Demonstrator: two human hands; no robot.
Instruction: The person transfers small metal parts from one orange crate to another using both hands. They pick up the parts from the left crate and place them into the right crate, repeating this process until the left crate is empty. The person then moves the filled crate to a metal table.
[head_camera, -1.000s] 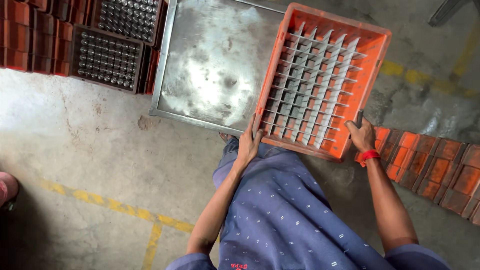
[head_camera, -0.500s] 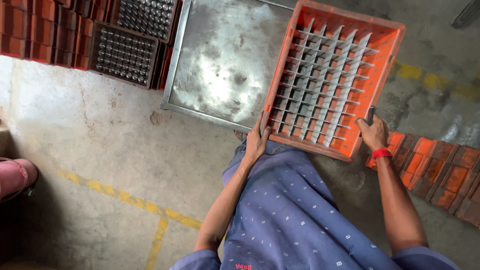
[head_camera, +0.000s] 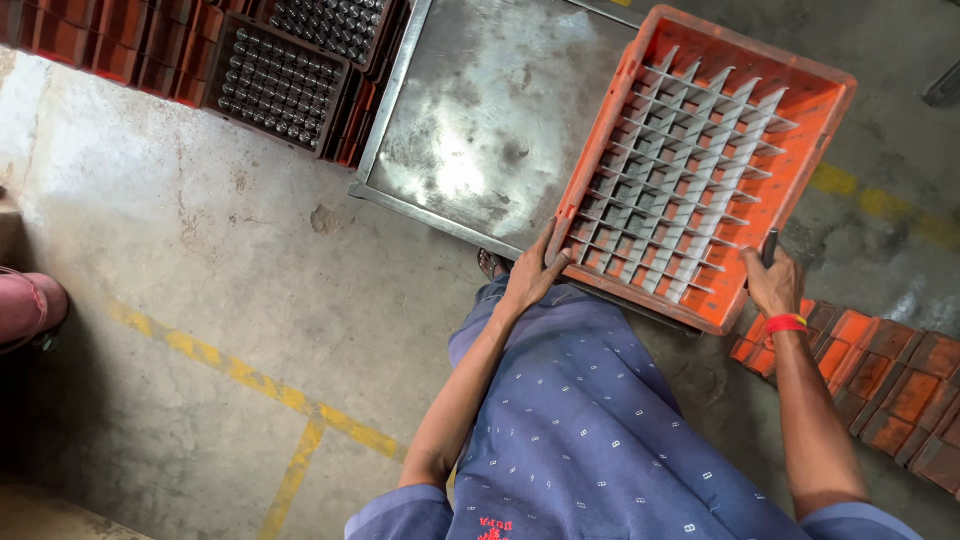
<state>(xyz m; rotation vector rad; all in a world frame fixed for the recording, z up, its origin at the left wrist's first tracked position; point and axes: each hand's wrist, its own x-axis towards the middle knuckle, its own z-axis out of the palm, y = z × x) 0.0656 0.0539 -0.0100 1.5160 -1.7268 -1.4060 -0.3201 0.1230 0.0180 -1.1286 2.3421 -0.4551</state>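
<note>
Over metal table (head_camera: 470, 120), both hands' grip holds orange crate (head_camera: 700, 160).

An empty orange plastic crate (head_camera: 700, 160) with a grey divider grid sits tilted in my grip, above a steel tray's edge.

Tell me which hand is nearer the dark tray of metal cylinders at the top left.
Left. The left hand grips the orange crate's near-left edge, on the dark tray's side; the right hand holds the crate's far corner, farther away.
</note>
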